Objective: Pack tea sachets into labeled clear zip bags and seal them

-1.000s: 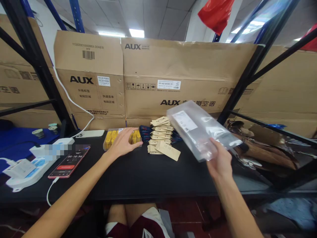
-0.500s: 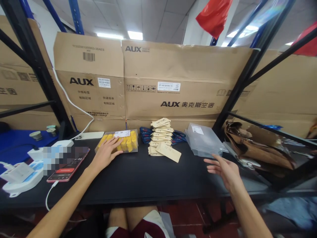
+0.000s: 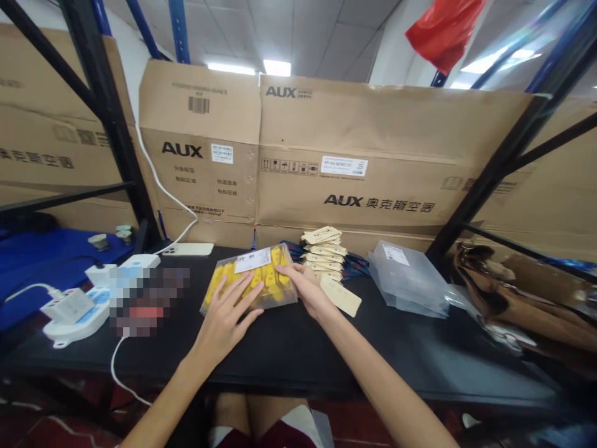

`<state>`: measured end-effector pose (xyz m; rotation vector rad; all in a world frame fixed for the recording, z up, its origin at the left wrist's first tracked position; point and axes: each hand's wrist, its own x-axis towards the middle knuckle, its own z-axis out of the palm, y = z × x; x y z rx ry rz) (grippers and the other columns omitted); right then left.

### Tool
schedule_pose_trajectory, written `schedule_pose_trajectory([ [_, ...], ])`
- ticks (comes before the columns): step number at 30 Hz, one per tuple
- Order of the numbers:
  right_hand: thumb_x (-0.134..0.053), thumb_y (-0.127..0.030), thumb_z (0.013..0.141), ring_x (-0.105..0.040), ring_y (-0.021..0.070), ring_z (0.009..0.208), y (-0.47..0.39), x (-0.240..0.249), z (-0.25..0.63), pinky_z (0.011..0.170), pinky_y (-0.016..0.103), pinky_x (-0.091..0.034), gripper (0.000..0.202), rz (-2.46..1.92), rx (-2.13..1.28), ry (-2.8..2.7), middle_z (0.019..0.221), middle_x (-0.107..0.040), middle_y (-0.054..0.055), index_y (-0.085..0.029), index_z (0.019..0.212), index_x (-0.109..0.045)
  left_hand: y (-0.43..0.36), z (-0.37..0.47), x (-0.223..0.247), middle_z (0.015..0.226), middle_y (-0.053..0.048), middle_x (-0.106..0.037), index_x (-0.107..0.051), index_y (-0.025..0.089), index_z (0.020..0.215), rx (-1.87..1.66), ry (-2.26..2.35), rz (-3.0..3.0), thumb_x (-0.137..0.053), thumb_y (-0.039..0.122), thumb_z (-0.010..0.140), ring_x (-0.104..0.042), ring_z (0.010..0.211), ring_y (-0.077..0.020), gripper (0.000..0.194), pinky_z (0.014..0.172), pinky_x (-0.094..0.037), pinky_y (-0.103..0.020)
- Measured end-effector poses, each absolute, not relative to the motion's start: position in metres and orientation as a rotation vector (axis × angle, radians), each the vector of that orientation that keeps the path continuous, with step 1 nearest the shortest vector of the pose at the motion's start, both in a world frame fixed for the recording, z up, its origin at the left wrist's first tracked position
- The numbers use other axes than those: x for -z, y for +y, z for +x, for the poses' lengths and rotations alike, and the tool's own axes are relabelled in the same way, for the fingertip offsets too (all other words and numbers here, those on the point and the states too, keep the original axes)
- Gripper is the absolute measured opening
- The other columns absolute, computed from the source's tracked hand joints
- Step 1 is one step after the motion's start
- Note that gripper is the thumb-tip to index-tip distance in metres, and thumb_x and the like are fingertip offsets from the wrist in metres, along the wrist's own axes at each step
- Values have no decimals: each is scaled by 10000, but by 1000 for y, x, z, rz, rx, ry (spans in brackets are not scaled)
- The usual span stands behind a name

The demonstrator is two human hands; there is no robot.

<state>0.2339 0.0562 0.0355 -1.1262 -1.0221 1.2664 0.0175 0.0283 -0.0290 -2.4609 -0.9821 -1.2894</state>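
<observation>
A clear plastic box (image 3: 233, 297) packed with yellow wrapped packets lies on the black table, turned at a slant, a white label on its top. My left hand (image 3: 227, 317) rests over its front left part, fingers stretched out on the lid. At the right end, my right hand (image 3: 308, 287) grips the box's corner, thumb hidden or partly so. Just beyond that hand stands a stack of cream paper packets (image 3: 324, 249), with one loose cream packet (image 3: 342, 295) in front. Dark blue patterned packets (image 3: 357, 264) show behind the stack.
Clear plastic boxes (image 3: 405, 283) with a label lie to the right, beside a brown bag (image 3: 536, 311). On the left are a white power strip (image 3: 77, 320), a blurred-out phone (image 3: 144, 308) with a cable, and another phone (image 3: 189, 249). Cardboard (image 3: 298, 211) walls the back.
My right hand has come left from near the empty plastic boxes and taken hold of the packed box's right end. The box is turned and nearer me. The view has shifted left.
</observation>
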Motion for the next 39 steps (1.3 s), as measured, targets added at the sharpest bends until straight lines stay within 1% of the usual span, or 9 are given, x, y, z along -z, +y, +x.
schedule_pose_trajectory([
  [3,-939,-328,653,-796,244,768,77,-39,216,680,309,-642,399,-1000,-1238,-1016,870,-831,56,-178,962,-736,22,13,26,1593,-107,-608,-586,397,1543,1467,-1173,-2311,-721,379,968,-530,1505,-376,590,1250,-338,-692],
  [5,-919,-340,670,-806,249,865,81,-39,205,765,324,-648,488,-907,-1217,-1002,976,-843,43,-207,1088,-704,17,11,25,1436,-99,-726,-750,388,1291,1738,-1339,-2195,-765,389,910,-591,1432,-397,382,1227,-372,-675],
  [7,-907,-343,681,-804,267,987,81,-35,198,837,354,-651,581,-803,-1234,-996,1106,-837,38,-244,1199,-663,14,9,25,1131,-90,-813,-785,361,944,2001,-1510,-2120,-759,416,893,-708,1225,-399,80,1133,-473,-641],
  [9,-910,-305,664,-784,299,1107,78,-29,196,892,397,-653,649,-684,-1319,-996,1207,-817,47,-263,1256,-647,15,6,25,908,-77,-793,-732,326,779,2133,-1651,-2147,-688,462,938,-769,973,-370,214,956,-583,-580],
  [13,-907,-250,673,-749,335,1211,74,-16,199,969,468,-642,616,-516,-1526,-1018,1274,-798,61,-270,1248,-686,26,3,29,802,-92,-789,-739,248,861,2282,-1832,-2239,-543,546,1031,-783,721,-321,395,686,-638,-462],
  [20,-989,-287,654,-731,321,1251,84,3,194,1120,474,-572,640,-658,-1476,-1150,1330,-780,95,-224,1247,-756,32,8,30,1187,-147,-771,-598,194,1325,2755,-1845,-2001,-687,630,942,-812,934,-309,587,702,-682,-398],
  [25,-1035,-230,554,-734,310,1231,92,12,196,1165,459,-533,628,-777,-1378,-1125,1245,-810,113,-179,1136,-804,33,8,32,1122,-124,-756,-601,187,1282,2895,-1863,-1977,-737,607,922,-795,763,-250,570,621,-671,-363],
  [32,-1022,-228,574,-767,291,1169,83,-1,200,1068,446,-599,621,-726,-1491,-1083,1236,-808,96,-209,1126,-737,31,9,33,929,-54,-724,-599,187,1160,2844,-1820,-2020,-751,576,924,-740,689,-199,480,566,-616,-312],
  [39,-1020,-216,545,-779,270,1108,84,1,198,1039,410,-602,580,-725,-1473,-1044,1159,-820,89,-198,1043,-724,30,8,33,931,-37,-694,-595,186,1138,2826,-1839,-2036,-741,578,931,-718,693,-181,467,553,-598,-298],
])
